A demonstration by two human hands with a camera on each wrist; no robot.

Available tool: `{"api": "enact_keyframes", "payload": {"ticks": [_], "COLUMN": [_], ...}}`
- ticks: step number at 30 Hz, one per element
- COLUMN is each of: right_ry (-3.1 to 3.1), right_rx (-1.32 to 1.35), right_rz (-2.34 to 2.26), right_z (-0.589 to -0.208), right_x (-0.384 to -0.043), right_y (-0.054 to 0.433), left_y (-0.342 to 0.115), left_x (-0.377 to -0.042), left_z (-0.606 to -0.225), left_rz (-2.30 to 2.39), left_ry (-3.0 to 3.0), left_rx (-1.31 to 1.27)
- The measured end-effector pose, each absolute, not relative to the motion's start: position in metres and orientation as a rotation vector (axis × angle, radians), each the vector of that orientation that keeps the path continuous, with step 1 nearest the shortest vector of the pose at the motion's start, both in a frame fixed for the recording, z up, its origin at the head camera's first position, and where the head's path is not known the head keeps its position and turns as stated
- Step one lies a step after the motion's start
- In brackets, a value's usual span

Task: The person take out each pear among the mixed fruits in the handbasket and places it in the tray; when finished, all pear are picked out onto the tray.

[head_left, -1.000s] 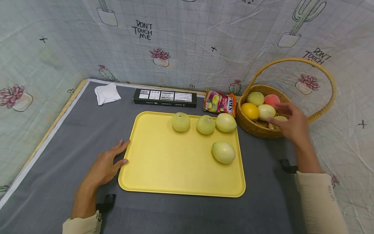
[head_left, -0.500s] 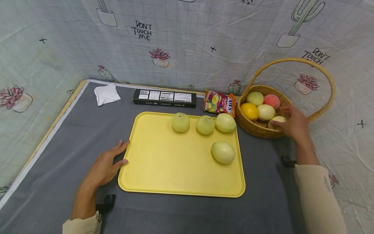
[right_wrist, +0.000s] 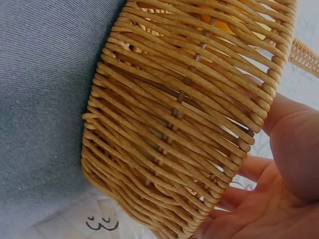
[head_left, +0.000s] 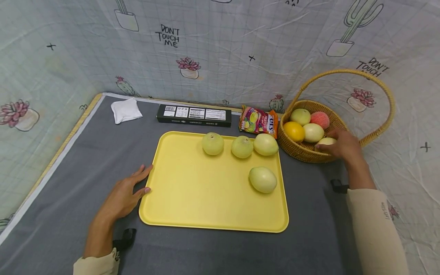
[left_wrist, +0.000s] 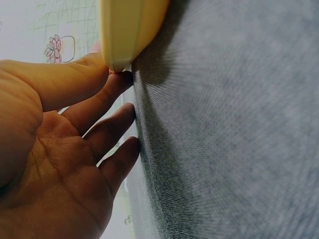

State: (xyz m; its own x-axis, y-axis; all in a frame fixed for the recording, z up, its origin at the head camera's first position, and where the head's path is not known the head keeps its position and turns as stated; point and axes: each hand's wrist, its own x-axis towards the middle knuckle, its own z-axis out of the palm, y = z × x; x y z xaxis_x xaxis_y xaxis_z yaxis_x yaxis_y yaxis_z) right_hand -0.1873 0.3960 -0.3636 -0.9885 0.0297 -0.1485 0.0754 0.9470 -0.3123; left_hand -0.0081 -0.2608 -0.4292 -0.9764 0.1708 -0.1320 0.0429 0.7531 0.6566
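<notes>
My right hand [head_left: 346, 146] reaches over the near right rim of a wicker basket [head_left: 298, 152]. It holds a pale yellow-green fruit [head_left: 325, 141] inside, with the thumb on the near side and the fingers mostly hidden. In the right wrist view the basket's woven wall [right_wrist: 169, 114] covers the fruit. Beside it in the basket are an oval pale fruit [head_left: 313, 133], an orange [head_left: 294, 132], a round green fruit [head_left: 300, 116] and a red peach-like fruit [head_left: 320, 119]. My left hand [head_left: 120, 195] touches the left edge of a yellow tray [head_left: 192, 191], fingers extended, thumb against the rim.
Several pale green fruits, including an oval one [head_left: 262, 179], lie on the tray's right half. Behind it are a black box [head_left: 194, 115], a colourful snack packet [head_left: 258, 120] and a white folded cloth [head_left: 126, 110]. The basket's tall handle [head_left: 388, 95] arches beside my right hand.
My right hand has lowered into the basket and closed in on the pale fruit at its near right side. The left hand and the tray have stayed put.
</notes>
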Motion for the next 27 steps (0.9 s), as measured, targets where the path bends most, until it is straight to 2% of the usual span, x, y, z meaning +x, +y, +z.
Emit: {"api": "enact_keyframes", "payload": {"ticks": [11,19,27], "right_ry": [3.012,3.146,3.224], "right_rx": [0.246,0.158,0.107], "right_rz": [-0.611,-0.729,-0.766], "right_z": [-0.352,-0.338,-0.316], "right_x": [-0.175,-0.167,-0.153], "right_y": [0.387,0.373,0.339], "left_y": [-0.261,-0.262,-0.262], "left_x": [-0.008,-0.008,-0.008], "left_z": [-0.428,-0.428,-0.429], "left_rz": [1.019,1.024,1.018], "left_ry": [2.773,2.771,2.773], "left_rx": [0.179,0.182,0.190]}}
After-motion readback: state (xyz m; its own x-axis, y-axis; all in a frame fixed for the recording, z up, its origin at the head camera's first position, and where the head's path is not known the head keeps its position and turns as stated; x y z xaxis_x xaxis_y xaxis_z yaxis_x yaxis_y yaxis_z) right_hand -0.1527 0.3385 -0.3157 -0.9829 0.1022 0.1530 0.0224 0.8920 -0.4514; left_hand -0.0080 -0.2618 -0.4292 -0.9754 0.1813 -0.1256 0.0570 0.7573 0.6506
